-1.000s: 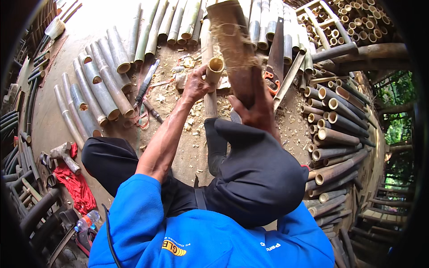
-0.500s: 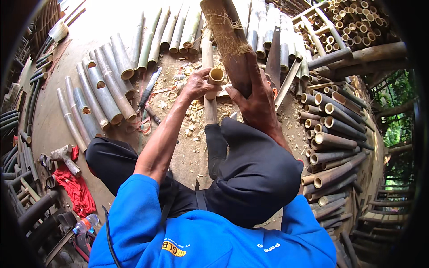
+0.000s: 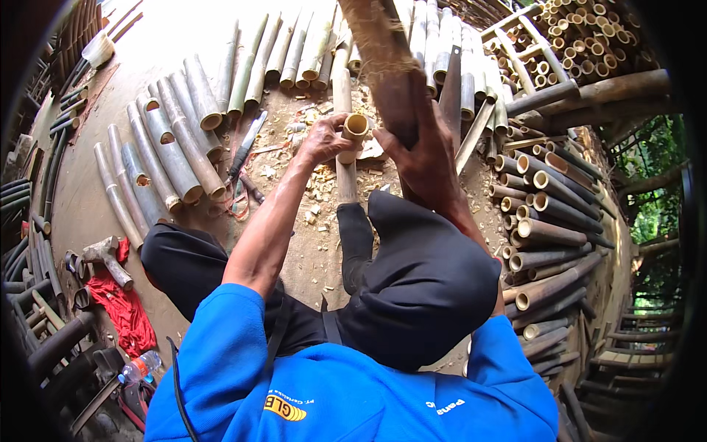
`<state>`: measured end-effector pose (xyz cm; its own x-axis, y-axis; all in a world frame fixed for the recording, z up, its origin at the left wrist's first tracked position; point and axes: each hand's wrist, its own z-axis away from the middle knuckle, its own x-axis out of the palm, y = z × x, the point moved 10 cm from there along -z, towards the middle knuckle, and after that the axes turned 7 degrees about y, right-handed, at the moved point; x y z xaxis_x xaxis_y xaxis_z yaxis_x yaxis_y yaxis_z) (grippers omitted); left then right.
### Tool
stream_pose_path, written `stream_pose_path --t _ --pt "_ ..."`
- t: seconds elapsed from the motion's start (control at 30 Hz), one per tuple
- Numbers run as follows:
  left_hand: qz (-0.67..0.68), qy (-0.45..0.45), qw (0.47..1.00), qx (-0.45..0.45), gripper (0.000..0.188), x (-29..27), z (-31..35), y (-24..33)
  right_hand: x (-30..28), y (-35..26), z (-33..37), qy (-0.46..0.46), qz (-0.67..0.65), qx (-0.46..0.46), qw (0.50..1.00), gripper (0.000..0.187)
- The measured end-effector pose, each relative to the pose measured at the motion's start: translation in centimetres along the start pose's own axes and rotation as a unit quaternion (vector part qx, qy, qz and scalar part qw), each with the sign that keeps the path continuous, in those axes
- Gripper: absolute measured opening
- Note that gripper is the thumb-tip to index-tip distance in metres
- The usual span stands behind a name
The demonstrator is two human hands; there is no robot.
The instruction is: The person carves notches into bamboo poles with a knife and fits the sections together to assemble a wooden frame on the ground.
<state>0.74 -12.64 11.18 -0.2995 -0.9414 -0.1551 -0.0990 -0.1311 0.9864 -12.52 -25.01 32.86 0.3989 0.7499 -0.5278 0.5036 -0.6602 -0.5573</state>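
My left hand (image 3: 324, 138) grips a short hollow bamboo piece (image 3: 355, 127), held upright with its open end facing up, over a split bamboo length (image 3: 343, 169) lying on the ground. My right hand (image 3: 421, 158) is closed around the handle of a thick, rough wooden club (image 3: 383, 55), raised just to the right of and above the bamboo piece. My knees in dark trousers sit below both hands.
Cut bamboo tubes (image 3: 180, 140) lie in rows on the left and far side; more are stacked on the right (image 3: 545, 236). A long knife (image 3: 247, 147) lies among wood chips. A hammer (image 3: 107, 258) and red cloth (image 3: 121, 309) lie at the left.
The wooden club in my right hand has swung up and back, its head now nearer the top edge. My left hand has kept hold of the bamboo piece.
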Motion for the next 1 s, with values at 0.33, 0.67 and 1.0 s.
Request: stream_pose_path --t 0.33,0.67,1.0 --pt "-0.032 0.008 0.999 -0.008 0.050 -0.9 0.2 -1.0 6.9 6.8 3.0 -0.150 0.058 0.085 0.983 0.097" --pt "0.029 0.034 0.998 0.042 0.045 -1.4 0.7 -0.8 8.1 7.9 2.3 -0.207 0.148 0.113 0.960 0.097" --pt "0.085 0.136 0.985 -0.058 0.059 -6.8 3.9 -4.9 10.4 17.1 4.9 -0.191 0.005 0.248 0.950 0.106"
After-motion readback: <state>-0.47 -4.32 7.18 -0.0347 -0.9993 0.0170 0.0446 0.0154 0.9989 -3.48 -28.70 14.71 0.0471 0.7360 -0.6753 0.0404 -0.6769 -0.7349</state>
